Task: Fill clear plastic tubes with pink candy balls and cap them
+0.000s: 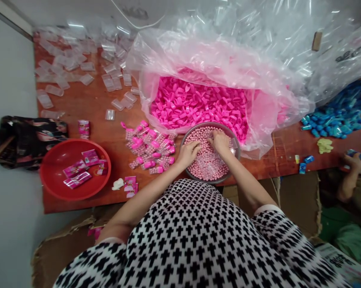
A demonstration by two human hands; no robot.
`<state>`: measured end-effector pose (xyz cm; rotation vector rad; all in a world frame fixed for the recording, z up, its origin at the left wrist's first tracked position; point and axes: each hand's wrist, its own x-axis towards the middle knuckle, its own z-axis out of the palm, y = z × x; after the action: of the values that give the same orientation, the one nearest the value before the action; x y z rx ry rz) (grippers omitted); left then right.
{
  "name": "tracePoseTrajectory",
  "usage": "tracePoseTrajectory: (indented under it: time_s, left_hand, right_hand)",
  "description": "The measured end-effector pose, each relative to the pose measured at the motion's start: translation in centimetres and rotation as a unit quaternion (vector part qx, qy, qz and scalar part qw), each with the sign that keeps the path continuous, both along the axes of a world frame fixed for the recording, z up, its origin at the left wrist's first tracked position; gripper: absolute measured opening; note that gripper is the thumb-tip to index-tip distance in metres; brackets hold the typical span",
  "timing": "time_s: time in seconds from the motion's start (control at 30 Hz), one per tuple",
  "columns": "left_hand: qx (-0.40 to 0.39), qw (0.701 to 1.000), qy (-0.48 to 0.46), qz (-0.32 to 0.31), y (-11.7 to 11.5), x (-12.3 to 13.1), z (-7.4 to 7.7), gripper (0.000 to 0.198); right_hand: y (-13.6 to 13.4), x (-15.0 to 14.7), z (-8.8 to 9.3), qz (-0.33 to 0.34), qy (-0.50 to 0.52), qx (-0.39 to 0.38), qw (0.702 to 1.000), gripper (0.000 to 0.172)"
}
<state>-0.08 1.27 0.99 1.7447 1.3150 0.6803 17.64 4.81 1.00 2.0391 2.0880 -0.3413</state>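
A metal bowl (187, 137) full of small pink beads sits at the table's near edge. My left hand (189, 152) rests in the beads at the bowl's left side, fingers curled closed on something I cannot make out. My right hand (219, 141) reaches into the bowl's far side, fingers bent down into the beads, also closed. A few clear little tubes (207, 161) lie among the beads. Just left of the bowl is a heap of filled tubes with pink caps (149, 147).
Behind the bowl, a big clear plastic bag (198, 60) holds pink caps (198, 105). Empty clear tubes (78, 68) litter the far left. A red basin (50, 160) holds pink packets. Blue caps (339, 118) lie at right, near another person's hand (353, 162).
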Motion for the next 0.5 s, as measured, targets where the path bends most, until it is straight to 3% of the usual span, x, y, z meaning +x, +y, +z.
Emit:
tracePoseTrajectory:
  time_s: [0.1, 0.27, 0.5]
  left_hand:
    - [-0.007, 1.0, -0.006, 0.019, 0.1, -0.6, -0.1, 0.022]
    - [-0.025, 0.997, -0.016, 0.071, -0.4, -2.2, -0.4, 0.022]
    - [-0.031, 0.991, -0.024, 0.128, -0.5, -3.5, -0.8, 0.021]
  right_hand:
    - [0.6, 0.9, 0.3, 0.079, 0.021, -0.003, 0.997, 0.022]
    - [1.9, 1.7, 0.7, 0.162, 0.0, -0.004, 0.987, 0.032]
    - [1.3, -0.6, -2.7, 0.129, 0.201, -0.108, 0.965, 0.024]
